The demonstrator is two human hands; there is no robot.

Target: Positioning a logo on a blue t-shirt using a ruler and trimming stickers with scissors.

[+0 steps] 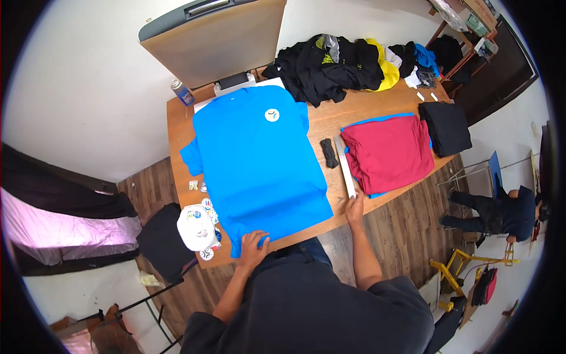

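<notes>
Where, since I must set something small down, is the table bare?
Bare table shows between the black clothes heap and the red cloth, and in a gap between the blue shirt and the black roll. Crowded: the near-left edge, with round stickers, and beside the red cloth, where the right hand holds a pale strip.

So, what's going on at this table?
A person is at a wooden table, where a blue T-shirt is spread out, with a round white emblem toward its far end. Their left hand is on the shirt's near edge, close to its left corner. Their right hand holds the near end of a long pale strip beside the red cloth.
</notes>
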